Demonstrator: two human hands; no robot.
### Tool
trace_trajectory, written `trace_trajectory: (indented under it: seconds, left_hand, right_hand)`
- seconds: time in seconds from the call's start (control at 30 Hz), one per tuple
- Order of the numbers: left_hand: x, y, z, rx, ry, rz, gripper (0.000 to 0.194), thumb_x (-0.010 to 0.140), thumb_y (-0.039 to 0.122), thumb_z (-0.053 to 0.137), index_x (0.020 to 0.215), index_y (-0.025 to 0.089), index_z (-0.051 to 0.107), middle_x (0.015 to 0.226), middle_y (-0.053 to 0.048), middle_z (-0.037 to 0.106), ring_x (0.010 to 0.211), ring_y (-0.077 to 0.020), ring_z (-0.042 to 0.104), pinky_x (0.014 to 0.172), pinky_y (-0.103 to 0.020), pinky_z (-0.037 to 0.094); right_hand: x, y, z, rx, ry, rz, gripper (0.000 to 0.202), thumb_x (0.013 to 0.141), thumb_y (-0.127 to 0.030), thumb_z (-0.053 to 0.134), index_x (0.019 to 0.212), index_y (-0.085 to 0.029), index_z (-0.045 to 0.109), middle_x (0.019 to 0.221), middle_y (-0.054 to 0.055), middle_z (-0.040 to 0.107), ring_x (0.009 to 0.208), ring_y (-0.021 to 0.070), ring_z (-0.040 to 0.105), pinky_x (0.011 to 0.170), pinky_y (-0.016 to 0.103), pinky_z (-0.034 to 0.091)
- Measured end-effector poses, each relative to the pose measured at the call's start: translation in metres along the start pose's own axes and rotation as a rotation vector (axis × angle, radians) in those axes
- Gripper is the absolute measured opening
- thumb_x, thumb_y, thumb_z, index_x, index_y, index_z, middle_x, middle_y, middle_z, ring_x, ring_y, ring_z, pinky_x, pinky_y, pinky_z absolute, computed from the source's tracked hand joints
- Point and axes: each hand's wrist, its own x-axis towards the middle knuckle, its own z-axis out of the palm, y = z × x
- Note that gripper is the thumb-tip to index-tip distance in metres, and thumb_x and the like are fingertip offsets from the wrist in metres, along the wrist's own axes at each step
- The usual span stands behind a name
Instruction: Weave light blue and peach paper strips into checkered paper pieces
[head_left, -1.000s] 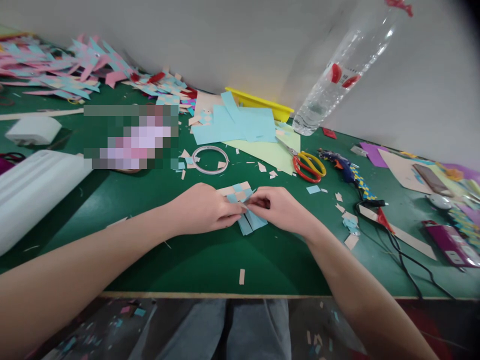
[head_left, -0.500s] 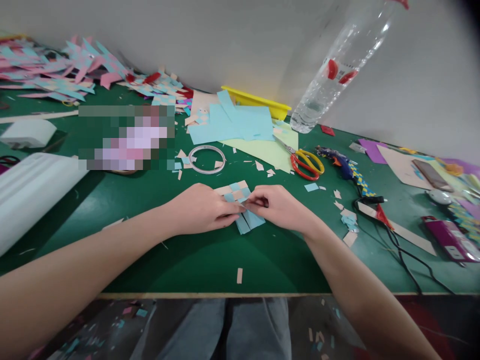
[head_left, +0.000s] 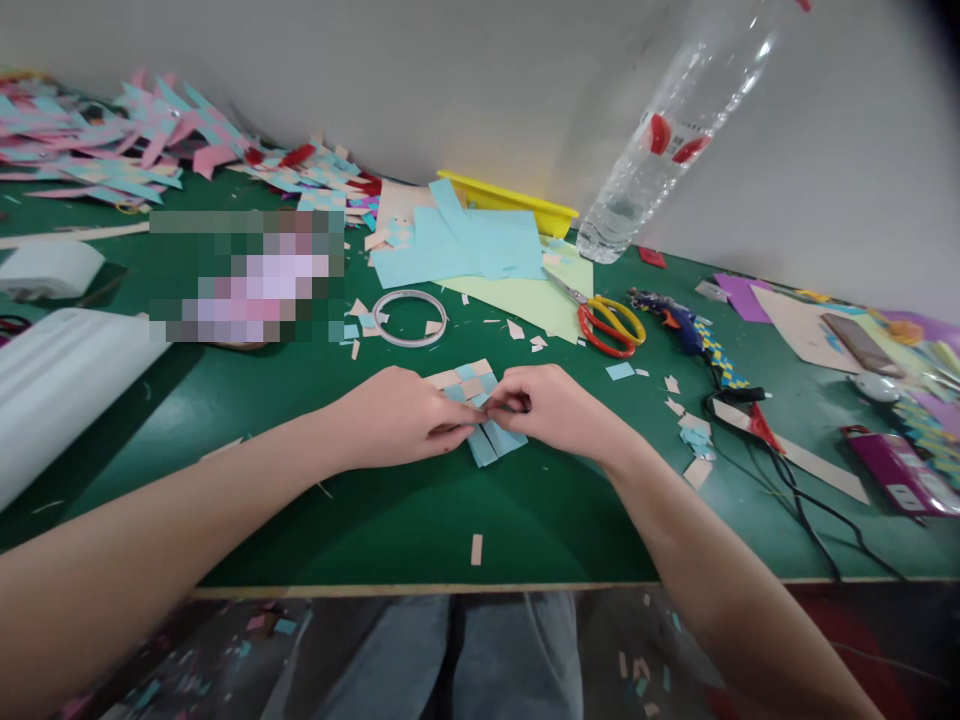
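Observation:
A small woven paper piece, checkered in light blue and cream with loose blue strips at its near end, lies on the green table before me. My left hand rests along its left side, its fingers closed and their tips on the weave. From the right, my right hand pinches at the same spot, thumb and forefinger together on the paper strips. The fingertips of both hands meet there and hide the middle of the piece.
Behind my hands are a roll of tape, scissors with red and yellow handles, and blue paper sheets. A tilted plastic bottle leans at the wall. A hot glue gun lies right; cut paper strips are heaped far left.
My hands stay at the same place on the woven paper, and the fingertips have come slightly closer together. The whole view has shifted a little.

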Motion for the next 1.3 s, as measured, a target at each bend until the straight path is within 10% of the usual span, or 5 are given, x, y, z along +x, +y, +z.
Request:
trace_trajectory:
  seconds: [1.3]
  left_hand:
    - [-0.0046,-0.0019,0.004,0.131,0.092,0.146,0.035,0.099,0.031,0.041,0.123,0.025,0.066,0.072,-0.001,0.073,0.058,-0.0173,0.065,0.049,-0.027,0.038]
  right_hand:
    - [0.0008,0.002,0.0022,0.008,0.013,-0.025,0.008,0.081,-0.017,0.055,0.074,-0.017,0.059,0.072,-0.002,0.054,0.064,0.01,0.045,0.063,0.025,0.033]
